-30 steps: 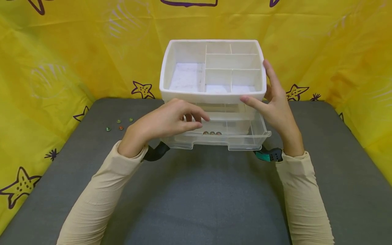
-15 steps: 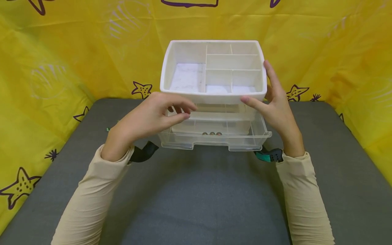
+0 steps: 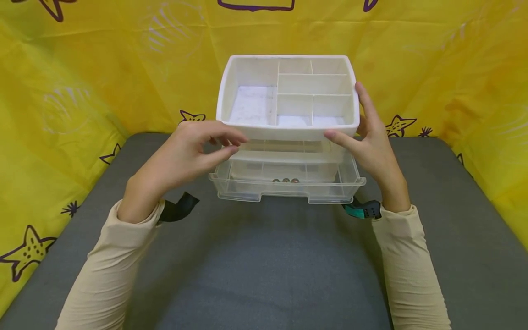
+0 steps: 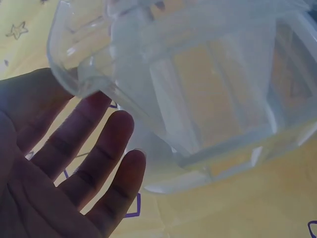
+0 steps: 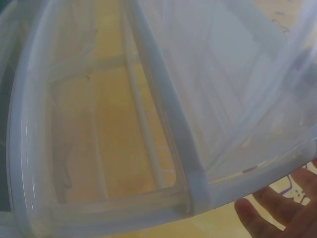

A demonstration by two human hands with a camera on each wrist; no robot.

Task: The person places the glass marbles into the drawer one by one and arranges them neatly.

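Note:
A white plastic drawer organizer (image 3: 288,132) with a divided top tray stands at the back of the table. Its clear lower drawer (image 3: 243,191) is pulled out, with three small marbles (image 3: 286,180) near the front. My right hand (image 3: 373,144) holds the organizer's right front corner, thumb on the front rim and fingers along the side. In the right wrist view, fingertips (image 5: 245,209) show beside the clear plastic. My left hand (image 3: 177,153) hovers by the drawer's left end, fingers loosely bent and holding nothing; in the left wrist view, its fingers (image 4: 119,131) are spread beside the drawer corner.
The grey table (image 3: 264,270) stretches in front of the organizer and to both sides. A yellow printed cloth (image 3: 136,55) hangs behind and along the sides. Black straps (image 3: 179,207) are at both wrists.
My left hand has moved left, away from over the open drawer, and now hides the small marbles on the table at left. My right hand and the organizer have stayed nearly still.

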